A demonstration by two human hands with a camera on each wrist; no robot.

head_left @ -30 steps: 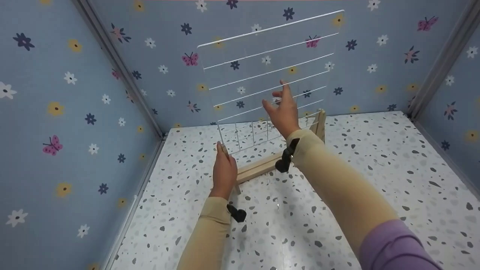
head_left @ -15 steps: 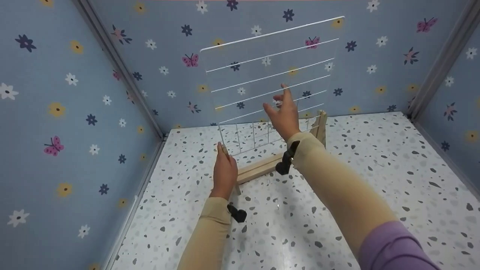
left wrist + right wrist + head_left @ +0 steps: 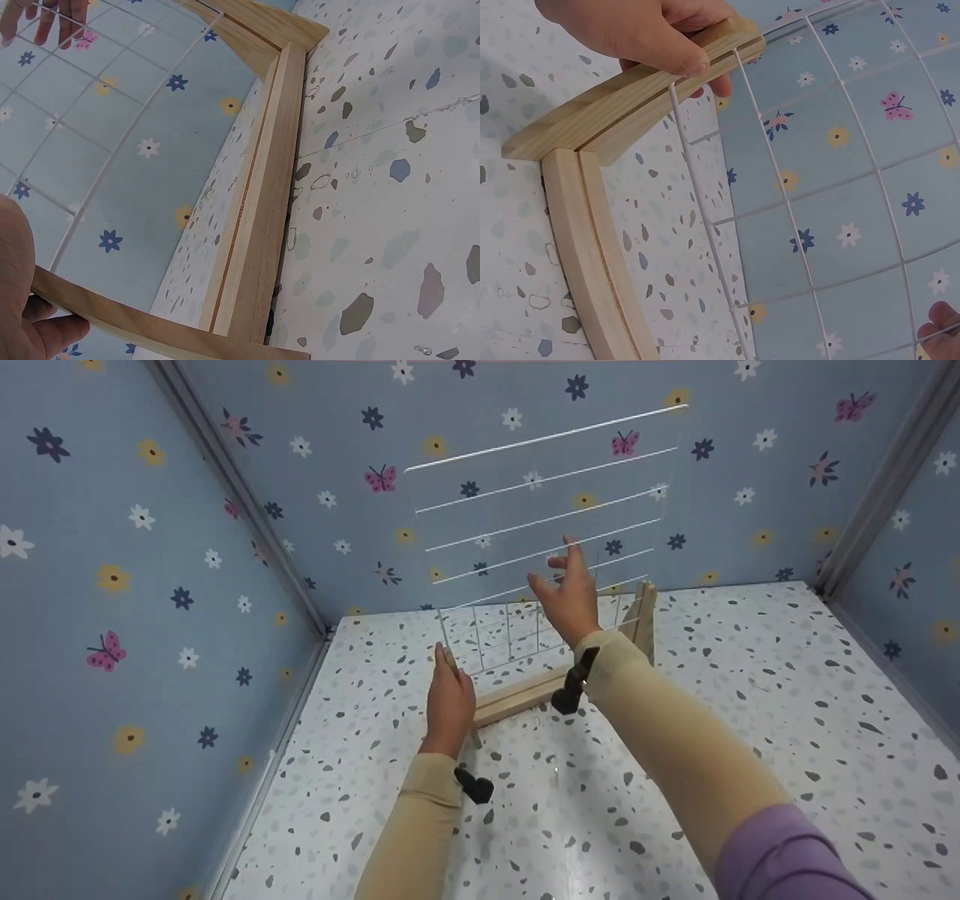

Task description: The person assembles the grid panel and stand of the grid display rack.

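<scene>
A white wire grid stands upright over a light wooden frame, made of a grooved base bar and two side pieces. My left hand grips the near wooden side piece, its thumb and fingers on either side. The grid's edge meets this side piece close to the thumb, while its lower wire hangs apart from the base bar. My right hand is at the grid's middle, fingers partly extended and spread among the wires; whether they touch is unclear. The far side piece rises at the base's other end.
The frame rests on a white speckled floor. Behind it stands a blue wall with flowers and butterflies. More walls close in at left and right. Black wrist mounts sit on both sleeves.
The wire grid has slid down, its top bar now lower against the wall. My right hand has sunk slightly with it. The left hand keeps its grip in the same place.
</scene>
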